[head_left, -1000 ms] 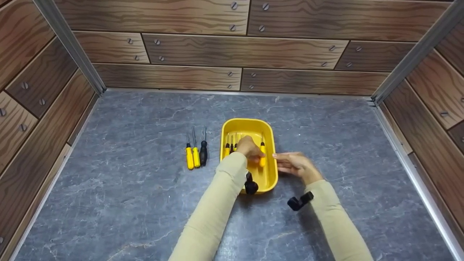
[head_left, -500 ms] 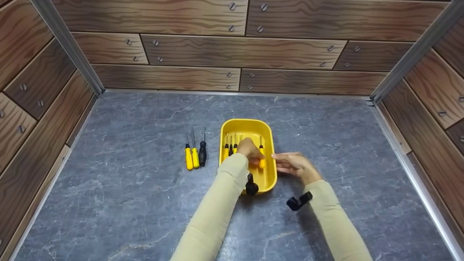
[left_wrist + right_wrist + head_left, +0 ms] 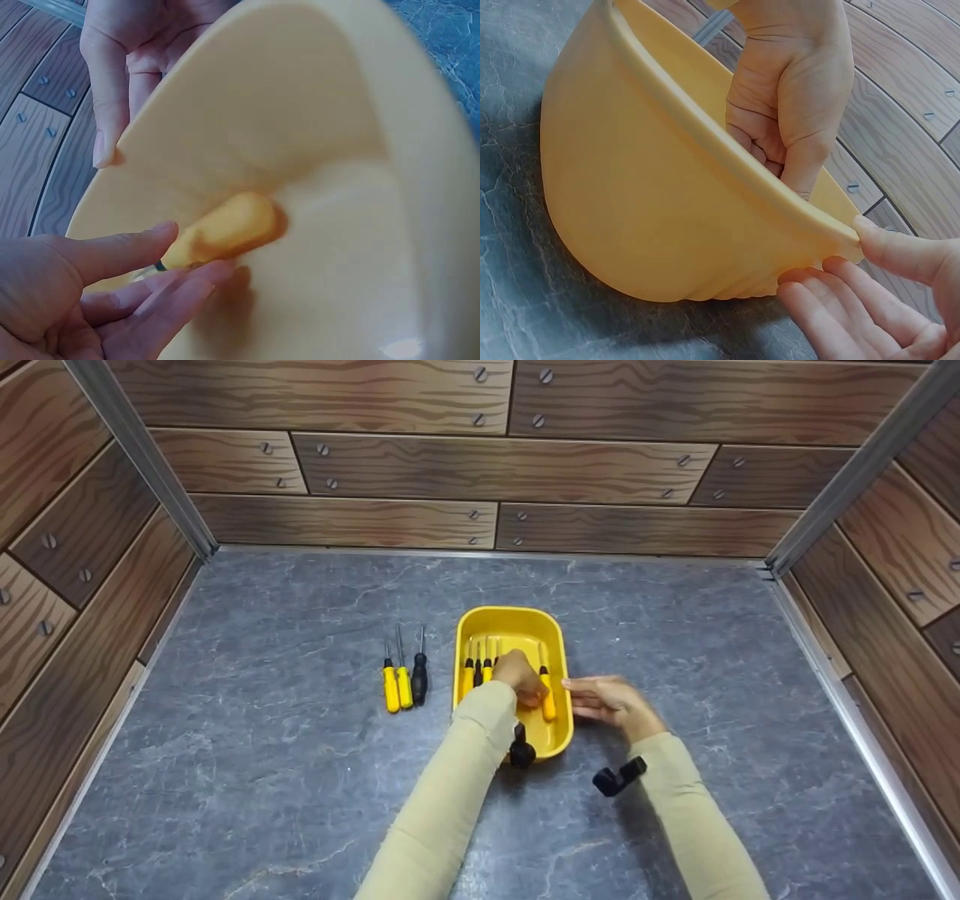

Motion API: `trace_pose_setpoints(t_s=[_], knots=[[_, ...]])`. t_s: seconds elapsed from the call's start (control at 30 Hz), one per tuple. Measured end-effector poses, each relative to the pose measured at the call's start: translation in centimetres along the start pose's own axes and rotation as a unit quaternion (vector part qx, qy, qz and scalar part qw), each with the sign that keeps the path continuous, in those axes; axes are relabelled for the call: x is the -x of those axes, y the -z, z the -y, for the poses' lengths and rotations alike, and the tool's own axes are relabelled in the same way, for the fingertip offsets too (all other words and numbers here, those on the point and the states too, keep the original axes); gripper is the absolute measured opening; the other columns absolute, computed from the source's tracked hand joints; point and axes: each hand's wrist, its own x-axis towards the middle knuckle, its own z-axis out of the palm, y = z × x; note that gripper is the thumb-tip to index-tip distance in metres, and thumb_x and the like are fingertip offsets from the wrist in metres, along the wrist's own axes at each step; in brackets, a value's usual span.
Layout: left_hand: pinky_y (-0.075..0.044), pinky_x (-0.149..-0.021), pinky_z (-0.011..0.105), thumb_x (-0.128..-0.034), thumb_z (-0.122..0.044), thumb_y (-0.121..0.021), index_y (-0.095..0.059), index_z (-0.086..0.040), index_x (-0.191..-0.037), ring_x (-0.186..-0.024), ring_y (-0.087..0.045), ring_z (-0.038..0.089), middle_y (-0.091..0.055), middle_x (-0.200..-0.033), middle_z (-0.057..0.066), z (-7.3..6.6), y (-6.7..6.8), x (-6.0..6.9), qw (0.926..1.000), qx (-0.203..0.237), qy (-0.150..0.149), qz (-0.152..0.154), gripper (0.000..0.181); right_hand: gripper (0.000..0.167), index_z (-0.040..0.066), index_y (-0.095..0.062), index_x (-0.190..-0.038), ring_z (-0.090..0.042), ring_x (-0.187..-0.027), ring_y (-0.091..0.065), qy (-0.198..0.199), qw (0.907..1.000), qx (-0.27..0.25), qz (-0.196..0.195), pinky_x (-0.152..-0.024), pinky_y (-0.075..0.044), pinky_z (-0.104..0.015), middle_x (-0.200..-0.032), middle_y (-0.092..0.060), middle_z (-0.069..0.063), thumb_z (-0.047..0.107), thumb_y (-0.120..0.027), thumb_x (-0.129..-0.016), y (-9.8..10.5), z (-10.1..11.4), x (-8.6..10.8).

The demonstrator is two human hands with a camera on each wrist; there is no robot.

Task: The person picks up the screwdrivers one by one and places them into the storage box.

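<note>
A yellow plastic bin [image 3: 511, 619] stands on the grey marbled surface. Inside it my left hand [image 3: 517, 676] pinches a yellow-handled screwdriver [image 3: 548, 701] near the bin's right wall. In the left wrist view the thumb and fingers lie on either side of the screwdriver's yellow handle [image 3: 232, 229]; its shaft is mostly hidden by the hand. Outside the bin, my right hand [image 3: 611, 701] holds the right wall, thumb on the rim and fingers beneath, as the right wrist view shows. Several more screwdrivers [image 3: 469, 671] lie side by side along the bin's left, partly covered by the left hand.
To the left of the bin, two yellow screwdrivers [image 3: 391, 690] and a black screwdriver [image 3: 419, 679] lie in a row on the surface, tips pointing away. Wood-patterned panels [image 3: 375, 521] wall the back and both sides. Black camera mounts [image 3: 619, 778] project from the wrists.
The screwdriver at the left hand has come slightly nearer to me and tilted a little, its handle end shifting right. The right hand and bin stay in place.
</note>
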Motion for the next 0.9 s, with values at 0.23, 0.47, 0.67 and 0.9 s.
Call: trace_pose_setpoints(t_s=[0.23, 0.47, 0.67, 0.9], knots=[[-0.065, -0.066, 0.026, -0.0762, -0.004, -0.079, -0.066, 0.003, -0.087, -0.049, -0.063, 0.015, -0.061, -0.052, 0.007, 0.03, -0.20, -0.03, 0.9995, -0.029, -0.010, 0.003, 0.019, 0.009, 0.008, -0.073, -0.077, -0.013, -0.068, -0.073, 0.001, 1.0000, -0.001, 0.000, -0.067, -0.065, -0.024, -0.070, -0.075, 0.000, 0.014, -0.077, -0.082, -0.03, -0.07, -0.02], [-0.065, -0.068, 0.027, -0.0758, -0.003, -0.077, -0.066, 0.005, -0.091, -0.052, -0.066, 0.017, -0.070, -0.064, 0.011, 0.04, -0.25, 0.02, 0.9990, -0.043, -0.014, -0.005, 0.020, 0.010, 0.009, -0.072, -0.077, -0.011, -0.067, -0.072, 0.001, 1.0000, 0.001, 0.006, -0.066, -0.064, -0.022, -0.071, -0.075, 0.001, 0.013, -0.072, -0.086, -0.08, -0.02, 0.03], [-0.065, -0.068, 0.029, -0.0769, -0.004, -0.077, -0.066, 0.006, -0.099, -0.058, -0.070, 0.019, -0.071, -0.070, 0.014, 0.12, -0.04, 0.15, 0.9989, -0.044, -0.018, -0.004, 0.026, 0.012, 0.012, -0.074, -0.077, -0.011, -0.069, -0.072, 0.005, 1.0000, 0.002, 0.008, -0.067, -0.064, -0.023, -0.071, -0.075, 0.001, 0.010, -0.070, -0.088, -0.08, 0.00, 0.10], [-0.061, -0.049, 0.023, -0.0797, -0.010, -0.076, -0.068, 0.006, -0.100, -0.078, -0.075, 0.024, -0.076, -0.086, 0.018, 0.17, 0.31, 0.35, 0.9974, -0.064, -0.030, -0.008, 0.027, 0.007, 0.009, -0.074, -0.079, -0.012, -0.070, -0.072, 0.003, 1.0000, 0.002, 0.007, -0.068, -0.064, -0.024, -0.072, -0.075, 0.000, 0.012, -0.073, -0.085, -0.18, 0.00, 0.16]])
